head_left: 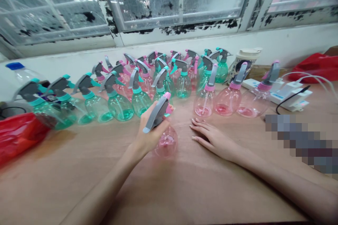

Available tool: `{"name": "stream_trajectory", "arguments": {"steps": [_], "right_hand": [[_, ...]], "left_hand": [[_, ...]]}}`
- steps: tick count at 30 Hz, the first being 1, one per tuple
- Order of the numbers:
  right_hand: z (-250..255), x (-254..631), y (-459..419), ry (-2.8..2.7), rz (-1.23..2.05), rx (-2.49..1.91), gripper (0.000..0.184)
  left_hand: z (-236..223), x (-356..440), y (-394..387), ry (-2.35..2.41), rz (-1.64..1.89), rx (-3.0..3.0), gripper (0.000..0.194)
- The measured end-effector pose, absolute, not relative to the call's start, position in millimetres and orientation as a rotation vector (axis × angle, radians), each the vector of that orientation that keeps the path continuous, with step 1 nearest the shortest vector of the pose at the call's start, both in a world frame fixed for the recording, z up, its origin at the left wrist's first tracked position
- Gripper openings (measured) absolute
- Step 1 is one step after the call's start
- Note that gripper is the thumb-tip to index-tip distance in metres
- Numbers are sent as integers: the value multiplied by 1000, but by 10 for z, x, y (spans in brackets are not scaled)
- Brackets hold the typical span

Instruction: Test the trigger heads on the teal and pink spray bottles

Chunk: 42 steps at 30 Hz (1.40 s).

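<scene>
My left hand is wrapped round the neck of a pink spray bottle with a grey and pink trigger head. That bottle is near the middle of the table, slightly blurred; whether its base touches the wood I cannot tell. Palm down on the tabletop, my right hand lies with its fingers stretched out and nothing in it. Just beyond those fingertips stands a pink spray bottle, with two more pink ones to its right. A green spray bottle stands just behind my left hand.
Several green and pink spray bottles fill the back of the wooden table. A red plastic bag lies at left. At right are a patterned cup, a white power strip with cables and another red bag. Windows line the wall.
</scene>
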State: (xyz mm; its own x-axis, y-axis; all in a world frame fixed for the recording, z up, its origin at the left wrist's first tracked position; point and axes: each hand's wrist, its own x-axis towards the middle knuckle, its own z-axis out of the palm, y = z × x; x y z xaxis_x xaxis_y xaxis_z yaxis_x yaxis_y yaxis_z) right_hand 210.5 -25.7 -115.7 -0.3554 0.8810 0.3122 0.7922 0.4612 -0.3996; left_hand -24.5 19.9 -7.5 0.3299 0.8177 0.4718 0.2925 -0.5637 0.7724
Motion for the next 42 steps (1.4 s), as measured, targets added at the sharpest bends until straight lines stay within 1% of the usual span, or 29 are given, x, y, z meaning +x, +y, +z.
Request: {"name": "stream_trajectory", "arguments": {"steps": [2,5,10,15,20,30,35,40,42], "right_hand": [[-1153,2103,-256,-2229,247,-1389,49],[-1151,2103,-256,-2231,246,-1385,48],[-1154,2104,-260,-2208,264,-1388,48],[-1167,2109,-258,-2208,258,-1377,47],[-1175,2112,-254,-2216,250,-1379,48],[-1165,2108,-259,-2196,261,-1376,47],[-1159,2107,-263,-2209,259,-1375,47],[-1162,2106,-259,-2190,262,-1357,45],[-1166,2108,-257,-2192,267,-1355,46]], "left_hand": [[-90,-243,196,1004,1201,2015,28],[-100,-239,189,1020,1199,2009,34],[-95,-238,177,1053,1211,2026,28],[-78,-235,162,1042,1192,2035,26],[-72,-233,163,1016,1174,2030,30],[-89,-238,163,1041,1173,2011,28],[-60,-233,142,1060,1155,1990,30],[13,-220,128,999,1079,2015,40],[34,-216,123,992,1058,2007,40]]}}
